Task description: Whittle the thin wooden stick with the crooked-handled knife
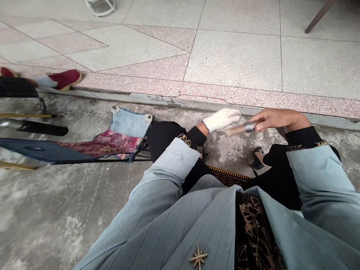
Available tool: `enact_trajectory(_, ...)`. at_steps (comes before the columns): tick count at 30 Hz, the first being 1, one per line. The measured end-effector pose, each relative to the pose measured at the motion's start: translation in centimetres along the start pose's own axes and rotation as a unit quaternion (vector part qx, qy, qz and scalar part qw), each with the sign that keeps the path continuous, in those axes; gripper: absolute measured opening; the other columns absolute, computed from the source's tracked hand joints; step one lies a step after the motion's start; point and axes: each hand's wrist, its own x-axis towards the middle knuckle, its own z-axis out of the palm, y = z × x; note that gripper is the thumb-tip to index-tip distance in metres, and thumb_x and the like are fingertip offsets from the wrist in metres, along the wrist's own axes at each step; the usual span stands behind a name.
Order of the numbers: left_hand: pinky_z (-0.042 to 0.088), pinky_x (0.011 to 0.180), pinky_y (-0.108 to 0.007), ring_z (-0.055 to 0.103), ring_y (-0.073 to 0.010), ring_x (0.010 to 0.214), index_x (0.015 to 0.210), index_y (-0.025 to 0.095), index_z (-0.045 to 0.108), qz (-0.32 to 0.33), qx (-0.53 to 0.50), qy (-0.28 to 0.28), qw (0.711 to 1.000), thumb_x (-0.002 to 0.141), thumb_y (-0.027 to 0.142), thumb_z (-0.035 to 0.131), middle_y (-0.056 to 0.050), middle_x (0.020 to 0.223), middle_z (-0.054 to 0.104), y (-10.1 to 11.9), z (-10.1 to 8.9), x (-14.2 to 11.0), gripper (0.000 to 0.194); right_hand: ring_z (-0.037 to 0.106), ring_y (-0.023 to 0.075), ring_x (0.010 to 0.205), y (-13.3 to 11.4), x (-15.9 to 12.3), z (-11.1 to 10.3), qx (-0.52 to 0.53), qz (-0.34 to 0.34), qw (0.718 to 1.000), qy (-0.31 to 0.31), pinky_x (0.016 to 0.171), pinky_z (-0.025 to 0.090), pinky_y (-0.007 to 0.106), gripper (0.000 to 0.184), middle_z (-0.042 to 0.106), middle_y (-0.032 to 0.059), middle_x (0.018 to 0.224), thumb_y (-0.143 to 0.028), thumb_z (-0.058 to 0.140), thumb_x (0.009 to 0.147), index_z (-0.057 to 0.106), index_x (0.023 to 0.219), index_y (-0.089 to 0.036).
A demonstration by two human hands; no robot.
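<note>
My left hand (222, 119) wears a white knit glove and is closed, its fingers curled. Whatever it holds, if anything, I cannot make out. Close to its right, my bare right hand (277, 118) grips a short tan stick with a silvery band (237, 129). The stick's free end points left, below the gloved fingertips, and looks blurred. Both hands are held out above the concrete ground in front of my knees, near the step edge. Between my legs shows a strip of dark brown woven wicker (229, 175).
A low folding chair with denim and floral cloth (123, 138) stands beside my left knee. Ahead runs a raised tiled step (208, 98). At far left is a person's red shoe (66, 79), near a black-handled object (42, 126). A brown furniture leg (319, 17) stands at upper right.
</note>
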Motion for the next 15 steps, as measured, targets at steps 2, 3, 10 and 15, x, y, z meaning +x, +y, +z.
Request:
enact_trajectory(2, 0.042, 0.071, -0.026, 0.056, -0.0117, 0.071, 0.096, 0.014, 0.064, -0.009, -0.052, 0.014, 0.999, 0.096, 0.033, 0.038, -0.003, 0.087, 0.066, 0.1, 0.2, 0.1, 0.032, 0.058, 0.0147, 0.073, -0.6, -1.0, -0.4, 0.079, -0.034, 0.988, 0.131, 0.07, 0.048, 0.03, 0.036, 0.068, 0.0031, 0.087, -0.048, 0.073, 0.076, 0.072, 0.098, -0.02)
enact_trajectory(3, 0.042, 0.071, -0.026, 0.056, -0.0115, 0.071, 0.096, 0.014, 0.064, -0.012, -0.067, 0.02, 0.997, 0.096, 0.034, 0.038, -0.003, 0.086, 0.066, 0.2, 0.5, 0.1, 0.032, 0.058, 0.0144, 0.072, -0.7, -1.3, -0.6, 0.113, -0.045, 0.973, 0.199, 0.069, 0.048, 0.029, 0.033, 0.068, 0.0038, 0.086, -0.047, 0.073, 0.076, 0.072, 0.095, -0.02)
enact_trajectory(10, 0.04, 0.076, -0.027, 0.055, -0.0141, 0.076, 0.094, 0.015, 0.064, -0.004, -0.016, -0.016, 1.0, 0.094, 0.034, 0.042, -0.002, 0.084, 0.064, 0.9, 1.5, 0.1, 0.029, 0.056, 0.0132, 0.063, 0.1, -0.3, -0.8, 0.164, 0.007, 0.91, 0.381, 0.064, 0.049, 0.029, 0.019, 0.065, 0.0044, 0.076, -0.036, 0.074, 0.077, 0.065, 0.073, -0.019)
enact_trajectory(15, 0.038, 0.073, -0.026, 0.054, -0.0145, 0.075, 0.093, 0.015, 0.063, 0.001, 0.022, -0.043, 0.999, 0.094, 0.032, 0.04, -0.002, 0.083, 0.063, 1.4, 1.4, -0.1, 0.029, 0.056, 0.015, 0.063, 0.5, 0.6, -1.0, 0.087, 0.068, 0.904, 0.414, 0.064, 0.048, 0.031, 0.02, 0.064, 0.005, 0.072, -0.036, 0.071, 0.078, 0.067, 0.082, -0.017)
